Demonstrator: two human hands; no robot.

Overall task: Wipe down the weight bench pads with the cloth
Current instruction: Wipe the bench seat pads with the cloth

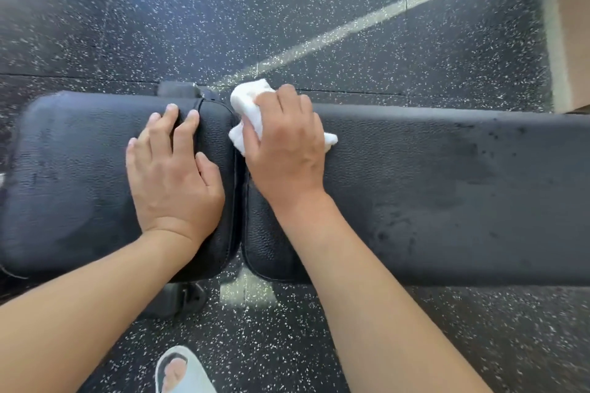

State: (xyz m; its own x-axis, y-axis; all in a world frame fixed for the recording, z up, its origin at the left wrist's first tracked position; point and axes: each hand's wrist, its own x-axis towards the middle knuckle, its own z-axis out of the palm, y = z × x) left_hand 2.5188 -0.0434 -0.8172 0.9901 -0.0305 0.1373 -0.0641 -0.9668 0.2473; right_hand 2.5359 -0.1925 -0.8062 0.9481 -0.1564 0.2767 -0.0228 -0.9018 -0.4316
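Observation:
The black weight bench runs across the view in two pads: a short seat pad [73,175] on the left and a long back pad [440,188] on the right, with a narrow gap between them. My left hand [172,169] lies flat on the seat pad's right end, fingers apart, holding nothing. My right hand [287,147] presses a crumpled white cloth [247,105] on the back pad's left end, near its far corner. Most of the cloth is hidden under that hand. The back pad shows dark smudges toward the right.
Black speckled rubber floor [287,9] surrounds the bench, crossed by a pale diagonal line [399,6]. A beige block or wall base [565,25] stands at the far right. My slippered foot [182,370] is below the bench, beside a metal frame foot [178,297].

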